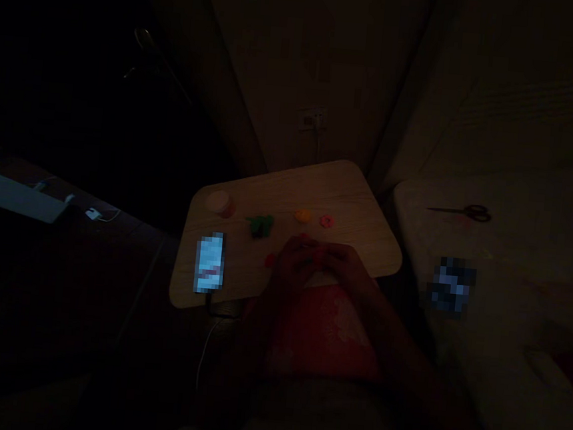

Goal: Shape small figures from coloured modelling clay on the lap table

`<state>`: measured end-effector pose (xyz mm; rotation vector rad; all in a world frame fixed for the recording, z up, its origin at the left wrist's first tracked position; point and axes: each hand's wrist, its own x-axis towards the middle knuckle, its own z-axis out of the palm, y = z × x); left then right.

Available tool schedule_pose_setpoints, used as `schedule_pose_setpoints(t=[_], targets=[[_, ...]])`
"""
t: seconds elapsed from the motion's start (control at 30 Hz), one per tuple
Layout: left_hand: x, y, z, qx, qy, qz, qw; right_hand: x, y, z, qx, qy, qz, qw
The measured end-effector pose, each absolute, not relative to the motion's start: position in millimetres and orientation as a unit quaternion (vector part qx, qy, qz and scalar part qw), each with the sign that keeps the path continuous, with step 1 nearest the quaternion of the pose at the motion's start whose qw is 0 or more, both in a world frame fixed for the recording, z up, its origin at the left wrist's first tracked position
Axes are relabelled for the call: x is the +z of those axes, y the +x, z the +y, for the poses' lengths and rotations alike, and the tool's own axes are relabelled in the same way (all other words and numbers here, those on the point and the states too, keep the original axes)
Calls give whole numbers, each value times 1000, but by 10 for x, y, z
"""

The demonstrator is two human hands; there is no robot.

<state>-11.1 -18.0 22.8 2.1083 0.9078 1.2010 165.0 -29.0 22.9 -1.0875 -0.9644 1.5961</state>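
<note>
Both hands meet over the front edge of a small wooden table [364, 248]. My left hand [292, 264] and my right hand [345, 261] have curled fingers, closed around a small red piece [319, 255] that shows between them. Its shape is mostly hidden, and the light is very dim. Left of my left hand lies another red piece [269, 260]. Beyond the hands are a yellow lump [303, 216], a pink flower-shaped ring [327, 221] and a green, irregular cluster [260, 225].
At the table's left stand a lidded tub [220, 204] and a lit phone [210, 262] with a cable [212, 313]. A pale surface on the right carries scissors [467, 212] and a blurred-out item [451, 287]. Behind the table, a wall socket [313, 119] has a plug in it.
</note>
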Motion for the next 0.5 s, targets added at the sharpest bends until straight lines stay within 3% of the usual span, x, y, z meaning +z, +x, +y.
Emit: schedule_pose_setpoints(t=[0.5], targets=[[207, -133, -176, 476, 770, 344, 251, 191, 1662, -290, 630, -443, -421, 479]])
